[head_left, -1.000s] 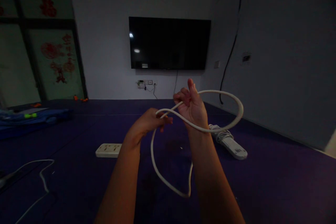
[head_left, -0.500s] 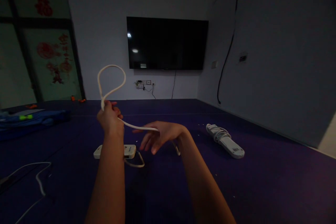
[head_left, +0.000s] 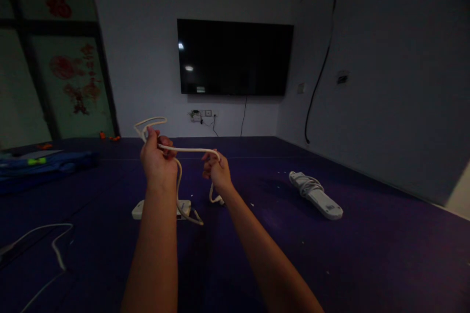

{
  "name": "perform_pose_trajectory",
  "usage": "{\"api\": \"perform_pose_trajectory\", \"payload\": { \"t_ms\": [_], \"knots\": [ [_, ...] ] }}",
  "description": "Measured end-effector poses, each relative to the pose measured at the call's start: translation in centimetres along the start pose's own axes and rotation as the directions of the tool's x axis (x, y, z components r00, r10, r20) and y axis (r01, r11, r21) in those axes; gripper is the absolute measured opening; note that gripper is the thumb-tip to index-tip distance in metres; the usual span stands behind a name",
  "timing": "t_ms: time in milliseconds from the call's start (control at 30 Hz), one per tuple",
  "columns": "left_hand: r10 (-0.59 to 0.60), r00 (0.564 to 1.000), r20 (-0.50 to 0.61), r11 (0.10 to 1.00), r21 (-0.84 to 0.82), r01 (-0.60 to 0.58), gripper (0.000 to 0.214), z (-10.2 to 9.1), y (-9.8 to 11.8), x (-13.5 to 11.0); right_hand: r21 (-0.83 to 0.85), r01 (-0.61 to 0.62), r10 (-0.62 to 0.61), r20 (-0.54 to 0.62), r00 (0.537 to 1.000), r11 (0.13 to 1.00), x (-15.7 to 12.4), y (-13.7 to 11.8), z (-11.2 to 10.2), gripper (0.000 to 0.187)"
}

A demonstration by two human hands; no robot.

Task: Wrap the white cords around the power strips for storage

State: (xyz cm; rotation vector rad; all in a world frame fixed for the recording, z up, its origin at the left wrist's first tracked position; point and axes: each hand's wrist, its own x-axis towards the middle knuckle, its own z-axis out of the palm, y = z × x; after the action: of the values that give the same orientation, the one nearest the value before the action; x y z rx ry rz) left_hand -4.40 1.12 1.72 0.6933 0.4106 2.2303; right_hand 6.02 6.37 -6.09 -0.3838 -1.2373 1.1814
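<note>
A white power cord (head_left: 189,149) stretches between my two hands above the dark purple floor. My left hand (head_left: 158,159) is closed around it, with a flattened loop sticking up past the thumb. Fingers curled, my right hand (head_left: 217,170) grips the same cord a short way to the right. Its free end, with what looks like a plug, dangles below that hand. Another stretch of cord drops from my left hand to a white power strip (head_left: 185,207) on the floor, which my left forearm partly hides.
A second white power strip (head_left: 325,203), its cord wrapped around one end, lies to the right. At the left are a loose white cable (head_left: 55,249) and a blue cloth (head_left: 66,162). A television (head_left: 235,58) hangs on the far wall.
My right hand has gone from spread fingers to closed on the cord, rising slightly and moving left. The loop above my left hand has tipped down and flattened.
</note>
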Motion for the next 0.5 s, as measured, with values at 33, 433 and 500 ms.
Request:
{"api": "perform_pose_trajectory", "payload": {
  "t_ms": [33,433,500],
  "knots": [
    [0.011,1.000,0.005,1.000,-0.005,-0.011,0.029,0.2,-0.1,-0.2,0.040,-0.002,0.002,-0.011,1.000,0.999,-0.1,0.2,0.3,0.036],
    [0.072,0.993,0.094,0.997,0.030,-0.075,0.017,-0.1,-0.9,0.4,-0.028,-0.348,0.334,0.358,0.872,0.937,-1.0,-0.8,0.5,0.037],
    [0.089,0.993,0.081,0.996,0.008,-0.090,0.009,-0.1,-0.6,0.3,-0.174,-0.401,0.427,0.550,0.718,0.899,-1.3,-1.1,-0.3,0.041]
  ]
}}
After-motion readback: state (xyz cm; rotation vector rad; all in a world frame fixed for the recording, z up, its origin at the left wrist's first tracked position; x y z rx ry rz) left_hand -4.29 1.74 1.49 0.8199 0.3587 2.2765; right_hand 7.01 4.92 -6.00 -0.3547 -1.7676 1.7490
